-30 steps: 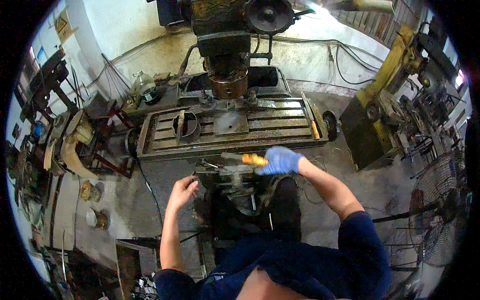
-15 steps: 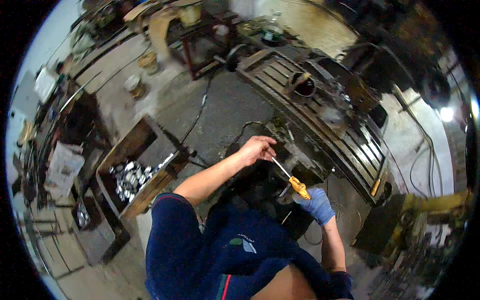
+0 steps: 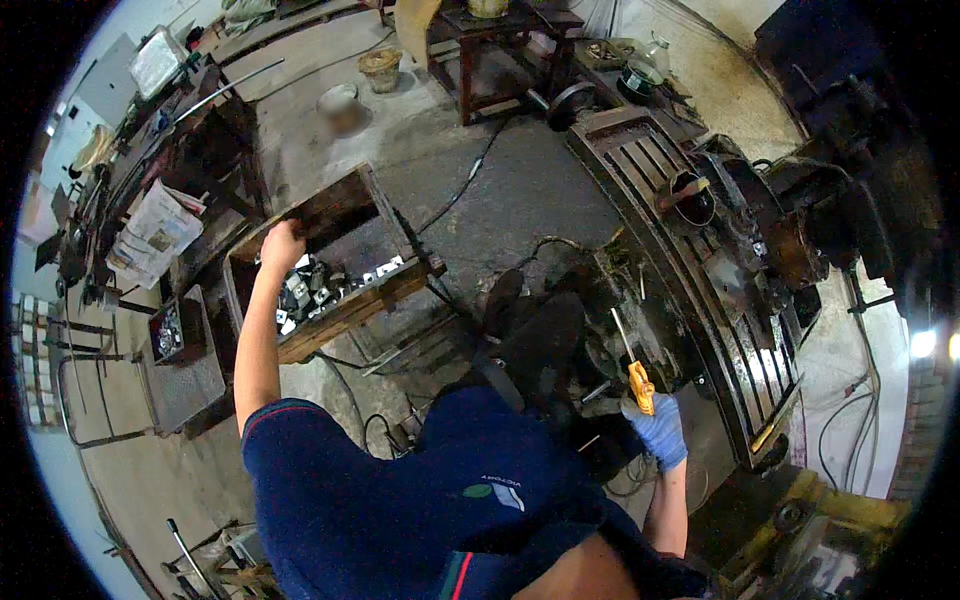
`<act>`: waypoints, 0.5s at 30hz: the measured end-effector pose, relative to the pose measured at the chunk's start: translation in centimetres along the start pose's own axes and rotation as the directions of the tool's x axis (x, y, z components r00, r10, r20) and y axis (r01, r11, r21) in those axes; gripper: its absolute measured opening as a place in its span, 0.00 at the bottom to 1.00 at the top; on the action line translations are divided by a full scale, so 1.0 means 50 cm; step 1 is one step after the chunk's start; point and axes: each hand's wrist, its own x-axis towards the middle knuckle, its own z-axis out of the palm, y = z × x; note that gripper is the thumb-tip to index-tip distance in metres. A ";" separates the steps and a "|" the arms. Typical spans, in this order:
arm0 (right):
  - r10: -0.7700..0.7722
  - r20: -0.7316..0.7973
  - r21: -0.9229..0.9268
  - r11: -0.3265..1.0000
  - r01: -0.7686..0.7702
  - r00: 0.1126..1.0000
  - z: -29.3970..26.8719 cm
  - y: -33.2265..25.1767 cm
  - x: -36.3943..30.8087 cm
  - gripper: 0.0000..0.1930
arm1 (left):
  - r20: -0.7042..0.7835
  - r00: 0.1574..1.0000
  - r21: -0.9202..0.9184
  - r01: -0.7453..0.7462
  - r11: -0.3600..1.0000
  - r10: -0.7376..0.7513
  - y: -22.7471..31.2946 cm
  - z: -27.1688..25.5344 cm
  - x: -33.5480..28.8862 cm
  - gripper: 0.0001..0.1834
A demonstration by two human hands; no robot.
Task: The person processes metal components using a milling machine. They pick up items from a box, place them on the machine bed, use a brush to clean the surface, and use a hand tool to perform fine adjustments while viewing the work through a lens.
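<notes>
Screwdriver [image 3: 632, 362] in right hand's [image 3: 657, 428] grip

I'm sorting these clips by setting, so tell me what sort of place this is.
Most likely a metalworking or machine shop. A large slotted machine table stands on a stained concrete floor, a wooden crate of metal parts is under the left hand, and the gloved right hand holds a yellow-handled screwdriver.
</notes>
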 end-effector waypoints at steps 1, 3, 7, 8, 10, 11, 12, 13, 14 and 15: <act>0.010 0.010 -0.014 1.000 -0.009 1.000 0.002 0.001 0.002 0.16 | 0.017 1.000 0.078 0.024 0.997 -0.025 -0.029 0.012 -0.006 0.14; 0.029 0.029 -0.050 0.998 -0.028 0.999 0.002 -0.003 0.007 0.16 | 0.112 0.994 0.230 -0.015 0.973 -0.011 -0.080 0.050 -0.011 0.14; 0.038 0.026 -0.076 0.996 -0.036 0.999 0.004 -0.027 0.012 0.15 | 0.230 0.970 0.430 -0.177 0.885 0.082 -0.064 0.106 0.006 0.13; 0.022 0.020 -0.083 0.996 -0.021 1.000 0.003 -0.035 0.016 0.15 | 0.281 0.957 0.455 -0.201 0.868 0.075 -0.055 0.105 0.010 0.12; 0.006 0.029 -0.086 0.996 -0.003 1.000 0.002 -0.051 0.017 0.15 | 0.378 0.924 0.499 -0.253 0.829 0.055 -0.041 0.101 0.016 0.11; 0.008 0.034 -0.081 0.997 -0.005 0.999 0.000 -0.062 0.015 0.16 | 0.354 0.929 0.506 -0.287 0.813 0.108 -0.034 0.094 0.013 0.10; 0.011 0.040 -0.076 0.997 -0.008 0.999 -0.003 -0.068 0.012 0.16 | 0.382 0.918 0.510 -0.303 0.805 0.103 -0.022 0.082 0.015 0.11; 0.031 0.049 -0.103 0.994 -0.026 0.998 -0.005 -0.065 0.012 0.16 | 0.405 0.910 0.520 -0.311 0.795 0.092 -0.016 0.068 0.013 0.12; 0.052 0.058 -0.131 0.990 -0.044 0.997 -0.005 -0.059 0.013 0.16 | 0.409 0.909 0.523 -0.306 0.796 0.081 -0.036 0.075 0.021 0.13; 0.073 0.067 -0.159 0.985 -0.061 0.995 -0.005 -0.054 0.013 0.16 | 0.407 0.909 0.513 -0.308 0.801 0.089 -0.050 0.079 0.023 0.13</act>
